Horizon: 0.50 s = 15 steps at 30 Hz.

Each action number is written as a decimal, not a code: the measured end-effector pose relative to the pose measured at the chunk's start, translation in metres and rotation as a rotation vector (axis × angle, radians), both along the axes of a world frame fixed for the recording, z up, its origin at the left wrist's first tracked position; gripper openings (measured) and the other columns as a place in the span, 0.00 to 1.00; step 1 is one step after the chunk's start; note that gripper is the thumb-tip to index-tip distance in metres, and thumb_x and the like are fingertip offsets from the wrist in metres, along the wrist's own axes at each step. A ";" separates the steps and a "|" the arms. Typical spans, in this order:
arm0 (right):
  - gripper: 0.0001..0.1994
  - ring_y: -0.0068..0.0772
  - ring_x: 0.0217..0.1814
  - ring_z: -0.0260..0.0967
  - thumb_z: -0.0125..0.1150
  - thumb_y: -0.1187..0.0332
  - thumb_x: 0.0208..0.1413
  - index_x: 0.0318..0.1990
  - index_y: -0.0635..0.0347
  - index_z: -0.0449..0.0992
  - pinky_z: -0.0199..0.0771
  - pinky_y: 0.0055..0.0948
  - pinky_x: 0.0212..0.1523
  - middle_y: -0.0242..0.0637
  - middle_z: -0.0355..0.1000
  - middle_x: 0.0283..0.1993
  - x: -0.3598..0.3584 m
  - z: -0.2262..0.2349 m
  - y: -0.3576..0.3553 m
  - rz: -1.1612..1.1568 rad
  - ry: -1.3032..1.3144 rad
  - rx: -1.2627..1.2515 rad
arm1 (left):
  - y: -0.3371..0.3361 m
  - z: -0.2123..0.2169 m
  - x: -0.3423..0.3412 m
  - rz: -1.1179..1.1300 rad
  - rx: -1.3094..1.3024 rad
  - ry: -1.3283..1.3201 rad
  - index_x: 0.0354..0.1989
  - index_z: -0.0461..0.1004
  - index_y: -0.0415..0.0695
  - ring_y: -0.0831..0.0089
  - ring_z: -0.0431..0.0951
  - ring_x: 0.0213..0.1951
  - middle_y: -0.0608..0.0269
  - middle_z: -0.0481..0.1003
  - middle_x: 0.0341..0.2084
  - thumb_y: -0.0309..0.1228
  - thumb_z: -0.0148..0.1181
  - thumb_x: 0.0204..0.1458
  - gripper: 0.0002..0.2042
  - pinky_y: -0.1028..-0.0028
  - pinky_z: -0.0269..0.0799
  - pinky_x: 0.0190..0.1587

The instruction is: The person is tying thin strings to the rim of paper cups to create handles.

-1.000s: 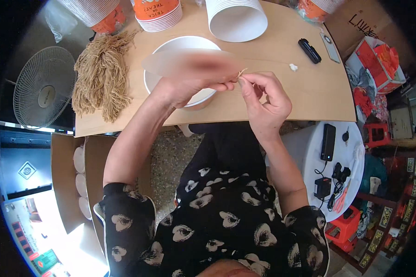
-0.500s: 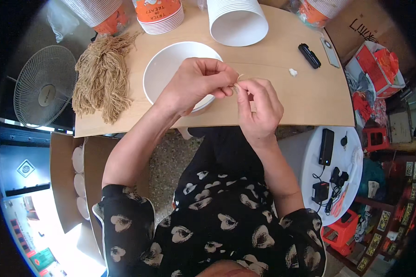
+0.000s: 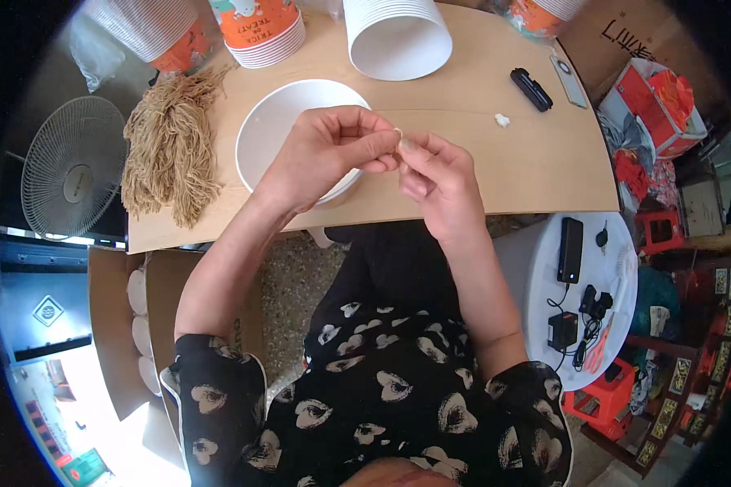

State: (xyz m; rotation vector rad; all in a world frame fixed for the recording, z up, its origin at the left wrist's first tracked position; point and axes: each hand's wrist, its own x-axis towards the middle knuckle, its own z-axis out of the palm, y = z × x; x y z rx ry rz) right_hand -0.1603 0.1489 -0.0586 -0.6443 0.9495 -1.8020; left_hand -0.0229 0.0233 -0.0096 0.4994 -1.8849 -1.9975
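Note:
Above the right rim of a white paper bucket point(image 3: 250, 134), my two hands meet fingertip to fingertip. My left hand point(image 3: 325, 150) is closed in a pinch, and so is my right hand point(image 3: 440, 174). A small loop of tan string point(image 3: 398, 132) shows between the fingertips; most of it is hidden by the fingers. The bucket stands on the table with its wide mouth up, partly covered by my left hand and wrist. To its left lies a thick bundle of tan strings point(image 3: 170, 150) on the tabletop point(image 3: 430, 191).
Along the back stand an orange printed bucket stack point(image 3: 260, 32) and a white bucket stack point(image 3: 402, 45) lying on its side. A black clip-like object point(image 3: 531, 89), a phone-like slab point(image 3: 568, 81) and a white scrap point(image 3: 502, 121) lie right. A fan point(image 3: 75, 178) stands left; a white stool point(image 3: 536, 325) holds chargers.
Both hands have drawn a little closer together, and my right hand has turned so its thumb lies across the string. The whole scene has shifted slightly left with the head.

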 end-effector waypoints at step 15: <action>0.05 0.11 0.30 0.67 0.62 0.74 0.58 0.35 0.68 0.77 0.65 0.13 0.30 0.29 0.74 0.30 0.006 0.008 0.004 -0.180 0.429 0.050 | 0.008 -0.003 -0.002 0.105 -0.188 -0.010 0.36 0.77 0.32 0.80 0.80 0.32 0.62 0.79 0.29 0.23 0.61 0.54 0.06 0.80 0.78 0.36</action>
